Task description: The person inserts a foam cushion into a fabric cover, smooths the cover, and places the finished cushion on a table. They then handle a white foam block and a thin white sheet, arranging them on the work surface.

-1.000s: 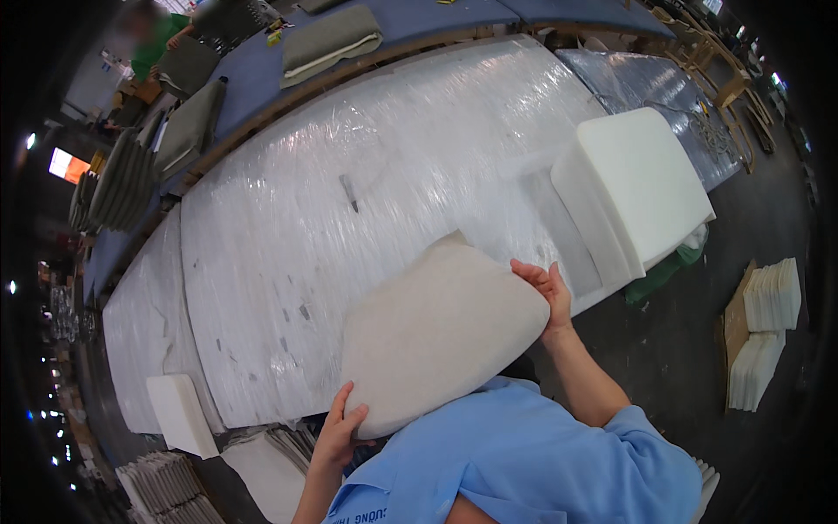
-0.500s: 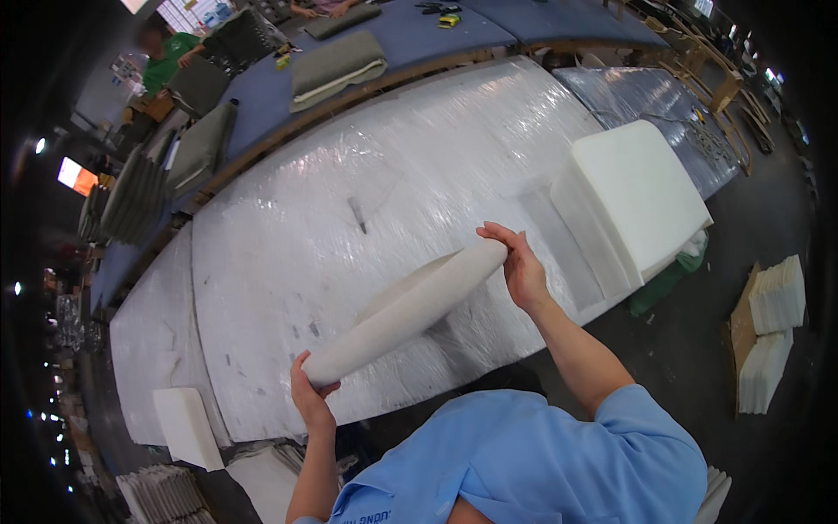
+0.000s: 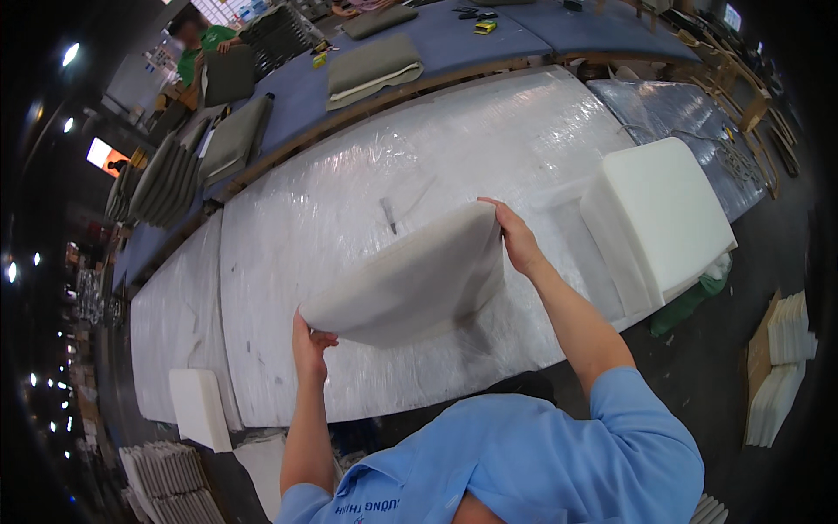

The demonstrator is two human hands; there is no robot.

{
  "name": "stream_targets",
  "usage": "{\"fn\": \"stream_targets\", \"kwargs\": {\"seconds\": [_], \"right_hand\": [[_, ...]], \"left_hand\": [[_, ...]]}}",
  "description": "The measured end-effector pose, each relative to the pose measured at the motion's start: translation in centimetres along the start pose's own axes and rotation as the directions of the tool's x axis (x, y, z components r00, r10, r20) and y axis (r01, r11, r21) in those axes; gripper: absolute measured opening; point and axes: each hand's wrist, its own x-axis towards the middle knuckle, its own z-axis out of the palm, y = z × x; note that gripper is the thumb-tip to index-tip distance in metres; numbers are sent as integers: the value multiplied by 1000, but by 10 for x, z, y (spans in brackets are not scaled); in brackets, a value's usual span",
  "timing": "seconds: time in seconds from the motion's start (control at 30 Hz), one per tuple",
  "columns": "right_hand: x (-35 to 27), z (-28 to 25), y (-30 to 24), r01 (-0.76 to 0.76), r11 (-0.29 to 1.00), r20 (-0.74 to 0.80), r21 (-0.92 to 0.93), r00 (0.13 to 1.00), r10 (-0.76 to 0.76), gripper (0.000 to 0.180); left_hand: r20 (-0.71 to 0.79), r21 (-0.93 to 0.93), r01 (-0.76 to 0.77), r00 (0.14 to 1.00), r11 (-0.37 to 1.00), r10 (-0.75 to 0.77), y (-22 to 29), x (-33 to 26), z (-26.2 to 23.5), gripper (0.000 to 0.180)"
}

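Between my two hands is a light grey seat cushion [image 3: 419, 275], tilted so that one broad face turns toward me, above a table wrapped in clear plastic film [image 3: 288, 210]. My left hand [image 3: 312, 343] grips its lower left corner, with the thumb and fingers around the edge. At the upper right corner my right hand [image 3: 517, 234] is closed on the cushion, its fingers partly behind it. To the right a stack of white foam pads [image 3: 663, 210] lies on the same table.
Across the far side runs a blue-topped table [image 3: 463, 52] with a folded grey cushion [image 3: 374, 65]. Several grey cushions [image 3: 166, 179] lean at the left. A white pad [image 3: 199, 406] rests at the near left corner. White pads [image 3: 781, 367] are stacked at the right. A person in green [image 3: 209, 44] stands far left.
The cushion has tipped from nearly edge-on to showing its broad face. Both hands have gone up with it, still holding its corners. The whole view has shifted slightly.
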Motion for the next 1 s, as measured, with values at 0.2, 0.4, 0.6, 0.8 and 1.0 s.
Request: {"fn": "stream_targets", "kwargs": {"seconds": [0.2,0.4,0.6,0.8,1.0], "right_hand": [[2,14,5,-108,993,-235,50,965,117,49],[-43,-2,16,-58,998,-300,20,952,62,52],[-133,-20,3,-178,945,-390,276,877,279,36],[-156,-19,-86,-341,632,149,-696,792,592,49],[-101,37,-18,265,151,232,-952,308,923,86]], "left_hand": [[-12,-45,106,994,993,-107,2,-7,-5,54],[193,-247,236,962,940,-190,-19,-63,-21,51],[231,-178,374,915,910,-330,-19,-137,-24,45],[346,628,150,825,763,-447,-6,-149,-24,58],[480,872,-258,615,415,-626,-71,-71,24,68]]}}
